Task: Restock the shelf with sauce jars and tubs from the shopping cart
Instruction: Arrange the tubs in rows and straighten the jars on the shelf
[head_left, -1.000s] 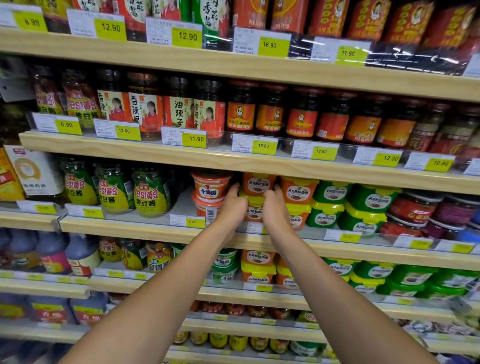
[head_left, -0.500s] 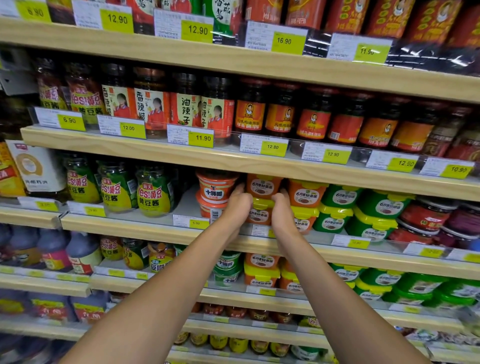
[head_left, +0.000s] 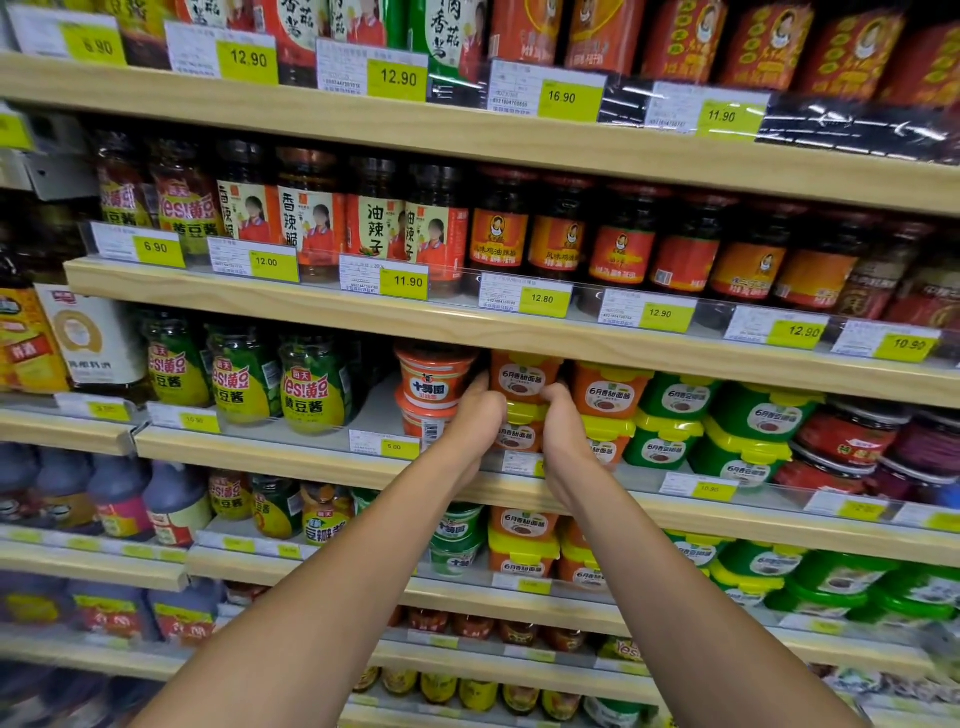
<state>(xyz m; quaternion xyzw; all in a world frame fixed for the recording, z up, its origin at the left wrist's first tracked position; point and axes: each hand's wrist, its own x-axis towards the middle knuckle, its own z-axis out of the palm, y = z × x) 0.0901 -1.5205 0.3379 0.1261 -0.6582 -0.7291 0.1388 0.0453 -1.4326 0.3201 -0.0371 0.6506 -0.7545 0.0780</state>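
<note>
Two orange sauce tubs with yellow lids sit stacked on the third shelf (head_left: 291, 449): an upper tub (head_left: 522, 376) and a lower tub (head_left: 519, 434). My left hand (head_left: 475, 418) curls round the left side of the stack, its fingertips up against the upper tub. On the stack's right side, my right hand (head_left: 563, 423) grips with curled fingers. Both forearms reach up from the bottom of the view. The shopping cart is out of sight.
Two red round tubs (head_left: 434, 384) stand stacked just left of my hands, more orange tubs (head_left: 605, 397) and green tubs (head_left: 675, 402) to the right. Yellow-label bean sauce jars (head_left: 311, 387) fill the left. The shelf board above (head_left: 467, 330) hangs low over the stack.
Both hands have closed in from flat against the stack's front to curled round its sides. The view has shifted slightly closer.
</note>
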